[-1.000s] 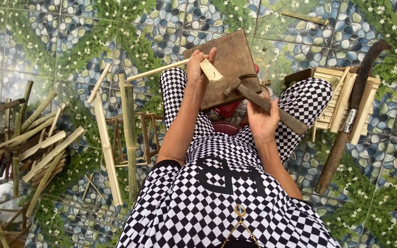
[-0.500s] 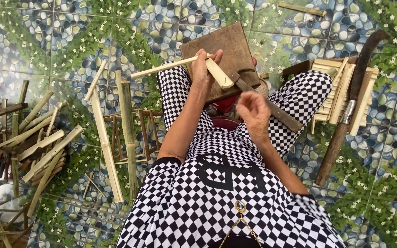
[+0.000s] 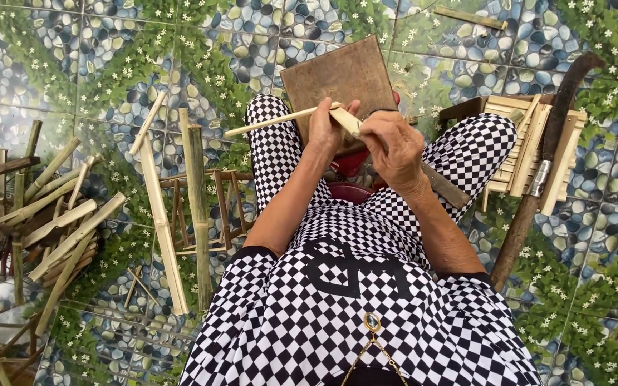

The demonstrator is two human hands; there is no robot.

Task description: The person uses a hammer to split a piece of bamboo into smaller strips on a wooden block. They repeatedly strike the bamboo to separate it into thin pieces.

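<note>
Over lap, above brown wooden block: left hand closed around bamboo strip. Right hand closed on blade handle, cutting edge hidden. Risk: blade slips toward left fingers; thin strip may split.

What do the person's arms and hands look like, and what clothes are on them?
Both arms are bare from the short sleeves down. The left hand and right hand wear no gloves, and no rings or watch show. The short sleeves belong to a black-and-white checkered top, and the trousers have the same check pattern. A thin gold chain with a small pendant hangs on the chest.
</note>
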